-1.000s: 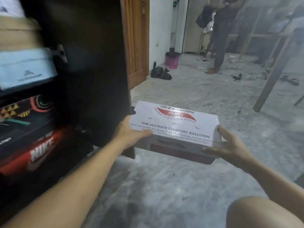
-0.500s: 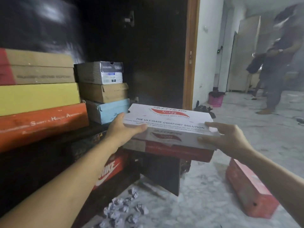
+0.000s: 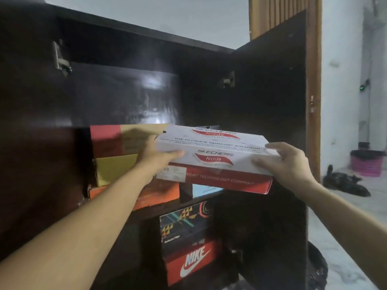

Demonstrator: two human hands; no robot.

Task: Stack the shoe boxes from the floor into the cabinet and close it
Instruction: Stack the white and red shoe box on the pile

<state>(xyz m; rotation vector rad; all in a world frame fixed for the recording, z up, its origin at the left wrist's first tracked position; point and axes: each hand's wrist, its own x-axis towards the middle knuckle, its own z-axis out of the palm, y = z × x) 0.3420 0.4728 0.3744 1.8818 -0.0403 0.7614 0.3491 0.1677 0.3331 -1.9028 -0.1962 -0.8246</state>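
Observation:
I hold a white and red Skechers shoe box point(image 3: 213, 155) level in front of the dark cabinet's point(image 3: 125, 97) upper shelf. My left hand point(image 3: 159, 158) grips its left end and my right hand point(image 3: 287, 164) grips its right end. The box hides most of a stack behind it, of which only a light blue box point(image 3: 205, 190) shows. Left of it on the same shelf, a red and tan box point(image 3: 123, 139), a yellow box point(image 3: 115, 170) and an orange box point(image 3: 155, 195) are stacked.
On the lower shelf sit a black patterned box point(image 3: 184, 227) and a red Nike box point(image 3: 194, 262). The cabinet's right door point(image 3: 272, 97) stands open beside a wooden door frame point(image 3: 313, 84). A pink bin point(image 3: 366, 163) and a dark bag point(image 3: 343, 181) lie on the floor at right.
Both hands have lifted the Skechers box higher, to the top of the upper shelf's right stack. My view has swung up and toward the cabinet.

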